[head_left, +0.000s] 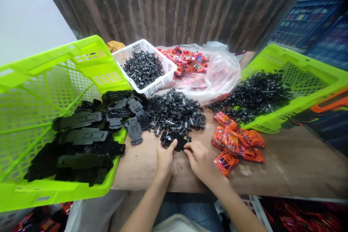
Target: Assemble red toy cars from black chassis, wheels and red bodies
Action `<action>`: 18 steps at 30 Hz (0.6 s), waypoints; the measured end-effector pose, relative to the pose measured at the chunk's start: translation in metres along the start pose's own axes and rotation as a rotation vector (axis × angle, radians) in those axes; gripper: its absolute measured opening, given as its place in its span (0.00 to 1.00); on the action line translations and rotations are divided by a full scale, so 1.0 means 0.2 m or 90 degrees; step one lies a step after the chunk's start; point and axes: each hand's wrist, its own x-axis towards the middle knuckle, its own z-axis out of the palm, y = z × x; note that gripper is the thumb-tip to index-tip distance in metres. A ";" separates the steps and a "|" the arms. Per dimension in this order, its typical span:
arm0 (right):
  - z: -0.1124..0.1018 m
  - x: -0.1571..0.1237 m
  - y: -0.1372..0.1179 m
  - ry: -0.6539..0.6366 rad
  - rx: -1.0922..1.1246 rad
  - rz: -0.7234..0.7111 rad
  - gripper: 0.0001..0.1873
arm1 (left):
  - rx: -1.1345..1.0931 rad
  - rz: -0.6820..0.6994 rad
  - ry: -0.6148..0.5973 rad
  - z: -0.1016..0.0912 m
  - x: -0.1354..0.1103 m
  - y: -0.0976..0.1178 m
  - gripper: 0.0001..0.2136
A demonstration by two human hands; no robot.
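Both my hands meet at the table's front middle on a small black plastic chassis piece [170, 139]. My left hand [164, 159] pinches its left end between thumb and fingers. My right hand [200, 160] grips its right end with curled fingers. Just beyond the piece lies a heap of black wheel-and-axle parts [176, 110]. To the right of my right hand lie several orange toy car bodies [236, 143].
A lime green crate [38, 90] on the left holds flat black chassis plates [81, 141]. A white basket [160, 83] of wheel parts stands behind. A clear bag [217, 76] holds red packets. Another lime crate [307, 79] with wheels tilts at right. A brown table edge [272, 188] runs in front.
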 end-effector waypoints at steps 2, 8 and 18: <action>0.07 -0.06 -0.02 0.033 -0.024 -0.035 0.08 | -0.006 0.003 0.000 0.01 -0.01 -0.01 0.24; 0.08 -0.03 0.01 0.101 -0.084 -0.114 0.10 | 0.017 0.030 -0.023 0.01 0.03 -0.04 0.23; 0.09 0.01 0.02 0.058 -0.085 -0.122 0.11 | 0.031 0.071 -0.035 0.05 0.10 -0.03 0.23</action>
